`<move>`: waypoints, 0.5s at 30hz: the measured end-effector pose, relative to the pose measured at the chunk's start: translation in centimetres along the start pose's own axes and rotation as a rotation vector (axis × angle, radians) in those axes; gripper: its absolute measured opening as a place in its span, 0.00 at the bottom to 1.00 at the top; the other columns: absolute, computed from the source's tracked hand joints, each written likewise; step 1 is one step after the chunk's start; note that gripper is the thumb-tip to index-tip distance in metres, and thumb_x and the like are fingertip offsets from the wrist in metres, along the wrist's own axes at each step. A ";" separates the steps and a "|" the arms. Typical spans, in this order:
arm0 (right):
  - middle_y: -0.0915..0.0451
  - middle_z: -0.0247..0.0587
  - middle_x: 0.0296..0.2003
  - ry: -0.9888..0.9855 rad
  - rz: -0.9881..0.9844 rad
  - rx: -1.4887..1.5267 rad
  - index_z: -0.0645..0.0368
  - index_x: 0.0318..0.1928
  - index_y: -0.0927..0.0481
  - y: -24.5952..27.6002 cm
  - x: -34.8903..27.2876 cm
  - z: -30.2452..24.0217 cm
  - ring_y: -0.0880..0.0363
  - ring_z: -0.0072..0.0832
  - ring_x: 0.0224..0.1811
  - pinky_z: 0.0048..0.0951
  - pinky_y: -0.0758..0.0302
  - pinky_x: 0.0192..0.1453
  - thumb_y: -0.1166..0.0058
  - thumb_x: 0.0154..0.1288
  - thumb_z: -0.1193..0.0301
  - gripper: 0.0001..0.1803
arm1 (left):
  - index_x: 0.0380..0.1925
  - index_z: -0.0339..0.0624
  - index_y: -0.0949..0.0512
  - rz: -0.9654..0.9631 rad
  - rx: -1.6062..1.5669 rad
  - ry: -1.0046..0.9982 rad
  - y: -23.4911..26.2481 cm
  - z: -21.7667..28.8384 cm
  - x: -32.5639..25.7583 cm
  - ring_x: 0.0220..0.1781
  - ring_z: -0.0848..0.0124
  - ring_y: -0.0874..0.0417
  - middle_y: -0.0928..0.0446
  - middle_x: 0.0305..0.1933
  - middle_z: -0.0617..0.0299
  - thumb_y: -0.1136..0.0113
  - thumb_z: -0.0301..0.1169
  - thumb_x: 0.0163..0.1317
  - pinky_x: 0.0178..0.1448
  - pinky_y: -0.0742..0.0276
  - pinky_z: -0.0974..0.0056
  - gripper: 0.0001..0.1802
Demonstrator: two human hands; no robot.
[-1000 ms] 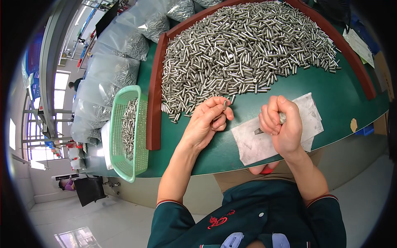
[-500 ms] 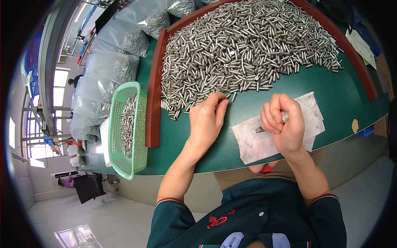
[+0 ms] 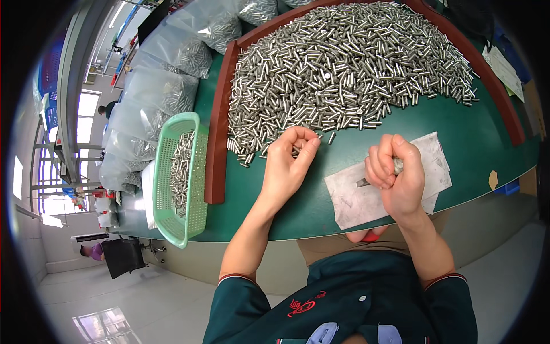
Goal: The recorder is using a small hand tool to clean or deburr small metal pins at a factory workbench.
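My left hand point(image 3: 290, 166) is closed at the near edge of a large pile of short metal pins point(image 3: 344, 69). A small metal pin point(image 3: 319, 136) shows at the tips of its thumb and forefinger. One loose pin point(image 3: 332, 138) lies just to the right of those fingertips. My right hand point(image 3: 399, 175) makes a fist over a smudged white sheet point(image 3: 355, 203). Wrapped in it is a hand tool with a flat metal tip point(image 3: 362, 183) and a pale handle point(image 3: 397, 165); most of the tool is hidden by the fingers.
Dark red rails point(image 3: 216, 160) border the pile on the green table point(image 3: 298, 221). A green plastic basket point(image 3: 196, 215) with pins stands left of the rail. Clear bags of pins point(image 3: 163, 92) line the table's far left. Papers point(image 3: 504, 71) lie at the far right.
My left hand has turned slightly, and a pin tip now shows at its fingertips. My right hand keeps its grip on the tool. The whole view has shifted a little.
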State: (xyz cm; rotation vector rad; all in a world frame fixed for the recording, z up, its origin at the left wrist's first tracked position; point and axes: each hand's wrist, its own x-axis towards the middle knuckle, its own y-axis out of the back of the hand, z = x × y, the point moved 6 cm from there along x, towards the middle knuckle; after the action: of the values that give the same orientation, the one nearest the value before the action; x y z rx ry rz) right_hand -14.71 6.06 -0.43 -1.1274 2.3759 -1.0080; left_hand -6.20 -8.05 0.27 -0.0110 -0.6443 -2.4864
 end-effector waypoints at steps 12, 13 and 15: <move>0.47 0.28 0.08 0.000 0.016 0.021 0.56 0.14 0.44 0.0 0.0 0.0 0.55 0.15 0.10 0.18 0.54 0.15 0.72 0.64 0.65 0.21 | 0.33 0.40 0.31 -0.351 -1.013 0.510 -1.5 -1.9 -0.8 0.14 0.84 0.49 0.46 0.13 0.73 0.56 0.34 0.64 0.18 0.52 0.77 0.09; 0.47 0.28 0.08 0.000 0.016 0.020 0.56 0.14 0.44 0.0 0.0 0.0 0.55 0.15 0.10 0.18 0.54 0.15 0.72 0.64 0.65 0.21 | 0.33 0.40 0.31 -0.352 -1.013 0.509 -1.3 -2.1 -0.8 0.14 0.84 0.49 0.46 0.13 0.73 0.56 0.34 0.64 0.18 0.52 0.77 0.09; 0.47 0.28 0.08 0.000 0.018 0.020 0.56 0.14 0.44 0.0 0.0 0.0 0.55 0.14 0.10 0.18 0.54 0.15 0.73 0.64 0.65 0.21 | 0.34 0.39 0.31 -0.368 -1.251 0.618 -1.6 -2.2 -1.1 0.15 0.84 0.48 0.44 0.14 0.72 0.57 0.33 0.64 0.19 0.51 0.78 0.09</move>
State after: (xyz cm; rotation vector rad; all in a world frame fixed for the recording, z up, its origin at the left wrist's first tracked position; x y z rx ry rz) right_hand -14.69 6.04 -0.44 -1.0966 2.3667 -1.0237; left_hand -5.82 -7.31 -2.49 0.4034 1.2566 -2.5801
